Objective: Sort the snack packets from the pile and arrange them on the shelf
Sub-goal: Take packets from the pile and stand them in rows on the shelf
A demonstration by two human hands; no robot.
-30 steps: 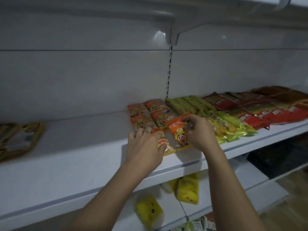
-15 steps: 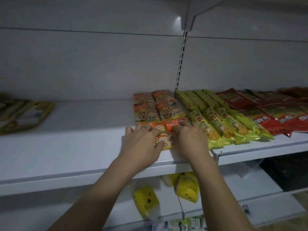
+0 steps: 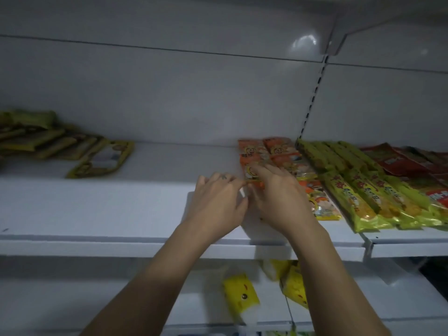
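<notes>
Step in hand, as I read it: squaring one orange packet (image 3: 251,166) into the left orange stack on the shelf (image 3: 97,209).

- Right hand (image 3: 278,200): fingers (image 3: 263,173) lie fairly straight on top of the packet. They press it and grip nothing.
- Left hand (image 3: 215,202): fingers relaxed, tips at the packet's near-left edge. Looks like a touch, not a pinch.
- Packet lies flat mid-shelf, overlapping the orange one behind it, just left of the right orange column (image 3: 283,154). Green packets (image 3: 351,187) sit further right.

To do it well:
- Keep the right fingers flat as a hold-down and nudge with the left tips only.
- Match the overlap and side line of the right orange column.
- Go light. The film probably slides, and a hard push would likely shunt the far packets toward the back wall.
- The slot nearer the shelf edge is hidden under the hands, so I can't tell if it's filled. Check it before releasing.
</notes>
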